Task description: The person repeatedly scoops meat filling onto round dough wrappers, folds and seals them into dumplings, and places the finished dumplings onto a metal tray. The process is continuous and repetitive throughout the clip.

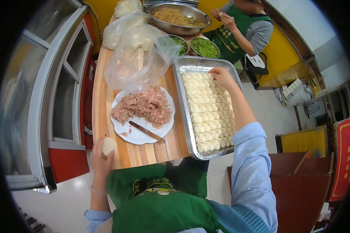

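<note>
A round dough wrapper (109,146) rests in my left hand (101,158), by the table's near left corner. My right hand (220,76) reaches over a metal tray (189,137), its fingertips touching the far end of the rows of folded dumplings (209,108). Whether those fingers hold a dumpling I cannot tell. Between my hands a white scalloped plate (142,139) carries minced meat (145,107) and a brown spreading stick (147,132), whose end juts over the plate's rim. Behind the plate, a clear plastic bag (140,67) lies partly over pieces of dough.
A large steel bowl of filling (179,17) stands at the table's far end, with two bowls of chopped greens (204,47) (179,43) nearer. A co-worker in a green apron (232,38) handles a small piece of dough beyond the tray. Glass-fronted cabinets (67,87) flank the table's left side.
</note>
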{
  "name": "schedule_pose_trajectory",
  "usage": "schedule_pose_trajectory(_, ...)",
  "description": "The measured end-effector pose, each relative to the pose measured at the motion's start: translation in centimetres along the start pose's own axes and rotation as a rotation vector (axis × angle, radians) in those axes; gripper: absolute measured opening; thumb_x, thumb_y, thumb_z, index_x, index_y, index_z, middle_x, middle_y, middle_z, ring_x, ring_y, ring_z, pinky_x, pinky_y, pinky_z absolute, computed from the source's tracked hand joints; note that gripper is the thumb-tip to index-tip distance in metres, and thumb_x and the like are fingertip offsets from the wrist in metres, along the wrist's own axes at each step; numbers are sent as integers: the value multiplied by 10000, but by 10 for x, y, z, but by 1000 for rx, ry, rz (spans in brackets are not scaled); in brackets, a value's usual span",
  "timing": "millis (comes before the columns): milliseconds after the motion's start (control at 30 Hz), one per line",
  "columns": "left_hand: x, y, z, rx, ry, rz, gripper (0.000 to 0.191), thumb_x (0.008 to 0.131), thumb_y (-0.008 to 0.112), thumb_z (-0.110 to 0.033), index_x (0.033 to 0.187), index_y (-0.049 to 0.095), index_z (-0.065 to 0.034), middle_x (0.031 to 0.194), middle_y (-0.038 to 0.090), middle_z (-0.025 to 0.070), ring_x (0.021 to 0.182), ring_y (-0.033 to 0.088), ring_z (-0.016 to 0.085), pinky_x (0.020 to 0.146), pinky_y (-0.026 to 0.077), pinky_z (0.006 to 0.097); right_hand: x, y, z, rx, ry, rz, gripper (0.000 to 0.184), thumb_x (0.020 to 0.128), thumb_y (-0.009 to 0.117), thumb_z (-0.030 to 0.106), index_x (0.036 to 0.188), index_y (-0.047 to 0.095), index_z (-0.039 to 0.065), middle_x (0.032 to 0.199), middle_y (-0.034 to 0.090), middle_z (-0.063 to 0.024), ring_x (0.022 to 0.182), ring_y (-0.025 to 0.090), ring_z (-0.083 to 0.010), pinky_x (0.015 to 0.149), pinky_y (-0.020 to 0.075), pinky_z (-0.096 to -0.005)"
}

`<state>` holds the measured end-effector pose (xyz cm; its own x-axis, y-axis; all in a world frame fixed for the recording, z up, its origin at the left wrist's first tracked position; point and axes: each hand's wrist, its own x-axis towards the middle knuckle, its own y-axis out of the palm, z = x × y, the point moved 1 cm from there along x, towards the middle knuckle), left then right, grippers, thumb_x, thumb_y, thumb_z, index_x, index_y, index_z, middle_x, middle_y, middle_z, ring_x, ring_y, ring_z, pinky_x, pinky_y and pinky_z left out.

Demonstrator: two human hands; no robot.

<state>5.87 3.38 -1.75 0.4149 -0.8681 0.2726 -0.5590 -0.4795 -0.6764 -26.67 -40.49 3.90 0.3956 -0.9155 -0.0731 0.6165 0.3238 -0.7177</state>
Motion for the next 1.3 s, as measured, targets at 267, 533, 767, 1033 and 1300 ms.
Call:
schedule_pose_trajectory(267, 4, -10, 7, -701, -378, -275, 111, 903, 455, -61, 941, 523, 17, 1094, 563, 139, 993, 567, 239, 860, 461, 354, -189, 79, 133, -398, -690, 113, 215, 784, 610, 116, 994, 600, 68, 851, 597, -112, 753, 598, -293, 664, 486, -361)
schedule_pose_trajectory(533, 20, -12, -2, -1775, -512, -257, 247, 946, 381, -238, 1056, 462, -33, 1114, 542, 158, 1061, 526, 306, 892, 451, 482, -248, 174, 163, -494, -527, -75, 432, 717, 583, 29, 1141, 514, 75, 1009, 523, -135, 804, 582, -318, 694, 486, -383)
schedule_pose_trajectory(767, -2, 7, -22, -1952, -644, -50, 377, 949, 334, -374, 1097, 488, -63, 1003, 576, 101, 953, 576, 248, 837, 489, 417, -208, 180, 192, -525, -596, 49, 271, 729, 534, 10, 979, 611, 83, 923, 564, -90, 806, 587, -293, 667, 479, -382)
schedule_pose_trajectory(1033, -16, 25, -34, -1773, -812, 143, 418, 953, 274, -400, 1077, 482, -59, 880, 590, 153, 816, 616, 284, 752, 518, 411, -204, 190, 186, -485, -638, 5, 231, 721, 513, 9, 904, 627, 91, 876, 568, -61, 779, 593, -276, 651, 485, -376)
schedule_pose_trajectory(1300, -13, 47, -38, -1748, -794, 265, 444, 958, 249, -364, 1047, 474, 8, 955, 576, 181, 907, 585, 297, 792, 495, 408, -209, 190, 166, -329, -585, -73, 212, 757, 520, 26, 923, 634, 95, 884, 578, -76, 760, 586, -297, 637, 473, -378)
